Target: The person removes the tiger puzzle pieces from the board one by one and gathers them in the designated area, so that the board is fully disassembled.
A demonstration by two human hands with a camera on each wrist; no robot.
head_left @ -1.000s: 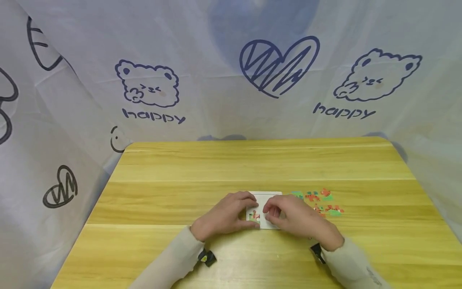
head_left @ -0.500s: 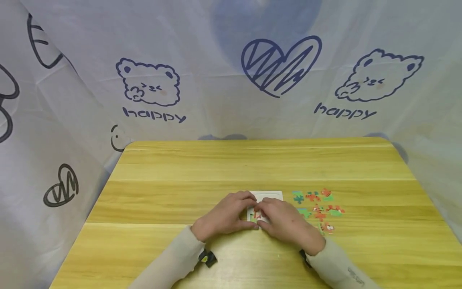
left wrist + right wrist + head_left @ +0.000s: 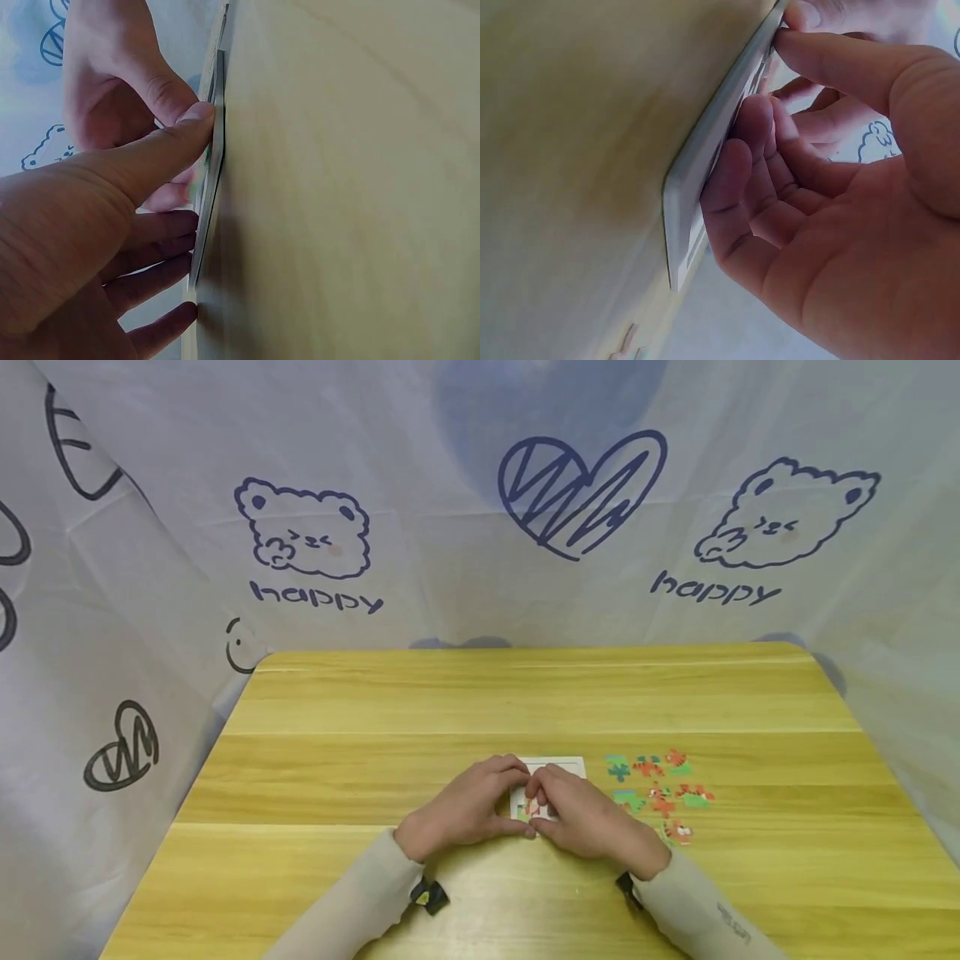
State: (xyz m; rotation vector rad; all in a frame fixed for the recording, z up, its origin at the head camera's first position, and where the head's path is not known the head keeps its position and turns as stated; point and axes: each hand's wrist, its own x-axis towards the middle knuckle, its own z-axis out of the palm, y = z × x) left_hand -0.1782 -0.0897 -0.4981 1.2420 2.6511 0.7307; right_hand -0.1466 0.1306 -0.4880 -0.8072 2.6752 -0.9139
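A small white puzzle tray [image 3: 561,764] lies on the table between the two hands. My left hand [image 3: 465,803] spans its left side, thumb at the near edge and fingers along the left edge. In the left wrist view the thumb tip bears on the rim of the tray [image 3: 214,161]. A green and orange puzzle piece [image 3: 531,807] shows in the tray's near left corner. My right hand [image 3: 588,814] bends over it with fingers curled, fingertips at the piece and thumb at the near rim. Its fingers partly hide the tray's inside.
Right of the tray lie several loose puzzle pieces [image 3: 663,806] in green, blue and orange. They rest on the wooden table [image 3: 375,710]. A white cloth with drawings [image 3: 450,568] hangs behind the table.
My right hand has moved left and down across the tray to its near left corner, uncovering more loose pieces. The left hand has stayed in place.
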